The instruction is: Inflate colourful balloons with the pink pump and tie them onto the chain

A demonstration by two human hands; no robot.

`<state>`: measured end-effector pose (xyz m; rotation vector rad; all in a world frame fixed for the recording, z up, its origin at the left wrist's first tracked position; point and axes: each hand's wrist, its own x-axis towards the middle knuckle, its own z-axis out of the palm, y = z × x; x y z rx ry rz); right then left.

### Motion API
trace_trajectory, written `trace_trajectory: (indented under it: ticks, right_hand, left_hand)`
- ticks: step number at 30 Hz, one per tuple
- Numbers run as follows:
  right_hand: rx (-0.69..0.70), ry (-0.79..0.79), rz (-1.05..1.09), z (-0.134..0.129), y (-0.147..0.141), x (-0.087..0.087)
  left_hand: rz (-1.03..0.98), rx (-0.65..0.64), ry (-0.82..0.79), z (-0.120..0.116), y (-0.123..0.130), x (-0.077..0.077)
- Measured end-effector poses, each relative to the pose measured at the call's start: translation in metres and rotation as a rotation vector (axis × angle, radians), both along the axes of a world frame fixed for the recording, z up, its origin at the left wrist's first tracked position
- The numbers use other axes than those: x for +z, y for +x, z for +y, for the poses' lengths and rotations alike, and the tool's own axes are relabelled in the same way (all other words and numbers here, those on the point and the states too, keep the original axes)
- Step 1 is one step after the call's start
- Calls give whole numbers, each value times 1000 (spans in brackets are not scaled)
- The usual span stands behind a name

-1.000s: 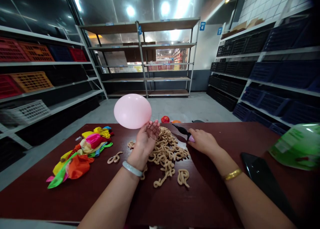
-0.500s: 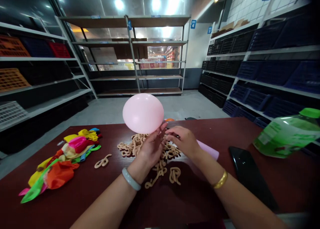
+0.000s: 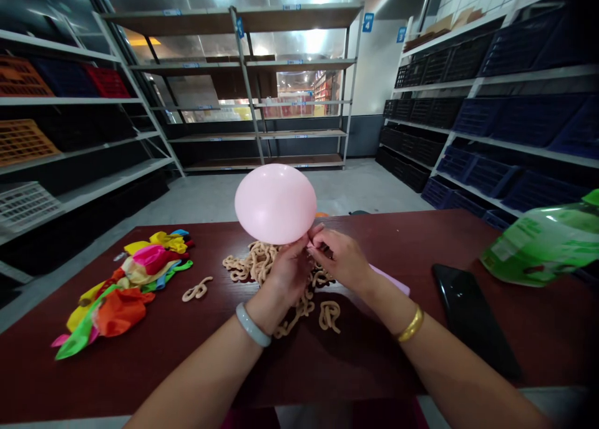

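Observation:
An inflated pink balloon [image 3: 275,203] sits above the table, its neck end toward my hands. My left hand [image 3: 291,270] is closed around the neck end, just under the balloon's right side. Beside it, my right hand [image 3: 340,257] pinches at the same neck with thumb and fingers; the exact grip is small and partly hidden. Beneath both hands lies a heap of tan rubber-like bands or strings [image 3: 257,263], tangled together. One loose tan loop [image 3: 330,316] lies nearer to me, and another small tan coil [image 3: 197,289] rests to the left.
On the dark red table [image 3: 187,366], several uninflated balloons [image 3: 124,310] lie at left. A lilac cylinder [image 3: 390,280] shows behind my right forearm. At right are a black phone [image 3: 472,316] and a green bottle [image 3: 538,248]. Shelves [image 3: 299,135] with crates surround the room.
My fingers have come closer together at the balloon's neck, the right hand now meeting the left. The balloon has shifted slightly right and up in view, and the camera has tilted down a little.

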<state>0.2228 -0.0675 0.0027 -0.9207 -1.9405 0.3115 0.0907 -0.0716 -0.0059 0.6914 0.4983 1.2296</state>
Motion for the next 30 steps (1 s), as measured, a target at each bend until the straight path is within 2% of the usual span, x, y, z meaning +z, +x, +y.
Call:
trace_trajectory:
  ticks: [2,5,7,9,12,14,17,20,23,27,30]
  right_hand:
    - [67,-124,149,0,-2,1]
    - [208,-460,514,1,-4,1]
    - [220,-606,708,2,-6,1]
    - [204,-700,768,1,-9,2]
    - [250,-841,733,-4,-16,3]
    - [267,-865,757,-7,-20,2]
    - [310,-844,838,-8,-23,1]
    - [355,-816,848,-9,-23,0]
    - [353,-773,731,-12,-24,-1]
    - [304,-727,583,-11,-21,-6]
    - [206,-683,399,-2,-18,-6]
  left_hand:
    - [10,30,18,3,-2,3]
    - [-35,77,15,7,-8,10]
    - [-80,131,-4,9,-13,15]
    - [-86,153,-29,10,-14,16]
    - [8,54,-64,5,-8,11]
    - [79,45,-20,0,0,5]
    - [73,134,110,-4,7,1]
    - [7,99,107,-4,7,6]
    - [-51,93,104,-1,-3,19]
    - [-164,224,158,17,-44,40]
    - [-220,418,175,34,-91,55]
